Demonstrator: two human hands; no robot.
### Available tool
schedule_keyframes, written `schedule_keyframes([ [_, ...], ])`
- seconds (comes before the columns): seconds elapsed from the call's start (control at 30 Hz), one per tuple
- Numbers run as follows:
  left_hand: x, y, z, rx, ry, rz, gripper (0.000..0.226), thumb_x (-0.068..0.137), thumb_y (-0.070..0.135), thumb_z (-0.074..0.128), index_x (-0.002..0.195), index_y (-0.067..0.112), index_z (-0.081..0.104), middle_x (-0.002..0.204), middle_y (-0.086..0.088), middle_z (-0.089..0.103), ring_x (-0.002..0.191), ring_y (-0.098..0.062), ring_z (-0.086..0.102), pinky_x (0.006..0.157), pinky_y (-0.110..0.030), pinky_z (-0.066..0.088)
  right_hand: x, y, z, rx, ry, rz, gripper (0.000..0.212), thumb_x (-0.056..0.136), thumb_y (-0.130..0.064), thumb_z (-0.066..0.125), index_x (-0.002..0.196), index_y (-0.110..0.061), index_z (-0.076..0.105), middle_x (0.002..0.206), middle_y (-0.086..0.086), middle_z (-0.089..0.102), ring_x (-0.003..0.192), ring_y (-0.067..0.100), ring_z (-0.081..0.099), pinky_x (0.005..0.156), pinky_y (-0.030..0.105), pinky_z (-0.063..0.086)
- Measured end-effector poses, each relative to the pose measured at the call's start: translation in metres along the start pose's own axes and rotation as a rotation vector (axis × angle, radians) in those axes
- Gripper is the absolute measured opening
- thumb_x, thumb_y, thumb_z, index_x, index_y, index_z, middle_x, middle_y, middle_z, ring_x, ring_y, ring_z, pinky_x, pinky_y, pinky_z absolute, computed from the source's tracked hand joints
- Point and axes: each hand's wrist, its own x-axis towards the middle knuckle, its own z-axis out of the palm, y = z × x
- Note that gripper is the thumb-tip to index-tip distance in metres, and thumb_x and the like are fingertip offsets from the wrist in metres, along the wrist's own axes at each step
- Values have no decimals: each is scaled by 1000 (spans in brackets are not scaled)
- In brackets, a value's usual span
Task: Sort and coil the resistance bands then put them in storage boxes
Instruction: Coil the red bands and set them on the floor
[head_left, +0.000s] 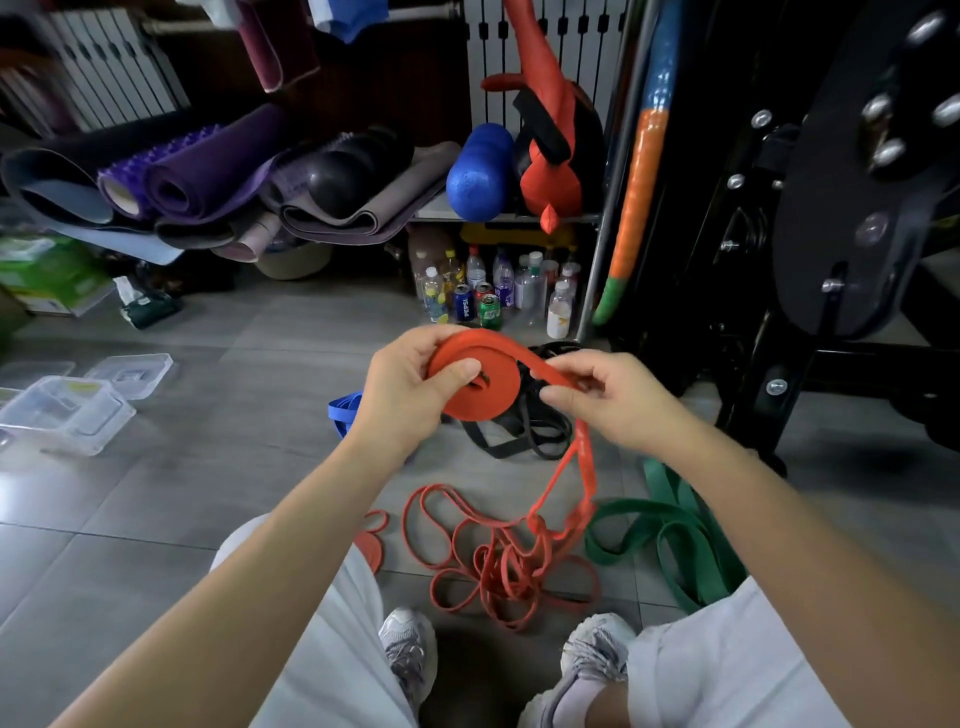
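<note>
Winding the red band (488, 402) at frame centre, your left hand (410, 395) pinches the coil and your right hand (618, 402) pinches the tail; hold that grip flat, feeding taut and untwisted from the tangle (537, 522) lower centre.

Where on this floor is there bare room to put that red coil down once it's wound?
Bare tiles lie between the clear boxes and the blue band, and further back before the bottles. Ahead of the shoes it is crowded: loose red bands, black bands, green band.
</note>
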Motion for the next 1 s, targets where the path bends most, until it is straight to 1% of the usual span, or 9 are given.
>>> schedule_keyframes([
  [0.07, -2, 1, 1, -36, -47, -18, 33, 83, -2, 66, 92, 29, 61, 91, 6, 69, 81, -3, 67, 72, -14, 52, -4, 4, 6, 77, -14, 35, 30, 85, -15, 67, 87, -44, 62, 85, 6, 69, 74, 19, 60, 80, 40, 52],
  [0.13, -4, 1, 2, -34, -93, -27, 32, 81, -2, 67, 92, 27, 62, 87, 10, 69, 78, -1, 67, 72, -15, 52, -7, 3, 10, 213, -34, 45, 26, 79, -15, 72, 90, -37, 65, 84, 0, 71, 75, 13, 64, 76, 33, 55],
  [0.2, -7, 0, 4, 60, -144, 1, 33, 80, 0, 69, 91, 30, 62, 88, 10, 69, 81, -5, 67, 77, -21, 54, -8, 1, 14, 271, -30, 33, 27, 70, -22, 76, 92, -34, 65, 85, -7, 71, 77, 12, 68, 76, 27, 57],
  [0.33, -12, -2, 8, 195, -192, 46, 36, 80, 5, 71, 88, 39, 61, 89, 14, 67, 83, -4, 66, 80, -22, 54, -6, 1, 15, 217, 102, 31, 22, 73, -14, 78, 82, -31, 69, 82, 1, 72, 79, 26, 69, 77, 35, 58],
  [0.47, -14, -4, 8, 219, -176, 39, 33, 81, 9, 71, 89, 40, 60, 91, 15, 67, 85, -2, 65, 79, -20, 54, -9, 2, 11, 185, 116, 10, 23, 74, -17, 77, 82, -37, 68, 79, -6, 71, 78, 20, 69, 75, 31, 58],
  [0.6, -18, -5, 13, 79, -108, 0, 29, 82, 4, 68, 92, 32, 62, 93, 6, 70, 87, -9, 67, 78, -23, 55, -16, 5, 19, 332, 93, 62, 23, 70, -12, 76, 85, -28, 68, 77, -10, 70, 72, 11, 68, 69, 21, 57],
  [0.73, -23, -9, 22, -168, -58, -124, 25, 83, 0, 65, 94, 22, 63, 88, 5, 72, 83, -11, 68, 75, -24, 55, -25, 14, 27, 455, 113, 97, 23, 62, -20, 74, 84, -26, 69, 73, -9, 72, 69, 8, 69, 67, 21, 57],
  [0.9, -25, -11, 22, -207, -158, -155, 14, 83, 11, 64, 93, 21, 66, 82, 2, 74, 80, -14, 70, 71, -24, 55, -32, 23, 30, 478, 115, 101, 21, 70, -5, 73, 83, -22, 70, 73, -6, 73, 70, 8, 69, 68, 19, 56],
  [1.0, -25, -12, 19, -222, -148, -167, 13, 85, 11, 62, 90, 21, 67, 79, 3, 74, 77, -13, 71, 69, -23, 55, -32, 23, 31, 466, 101, 109, 21, 71, -5, 73, 83, -22, 70, 76, -4, 73, 72, 12, 69, 70, 24, 58],
])
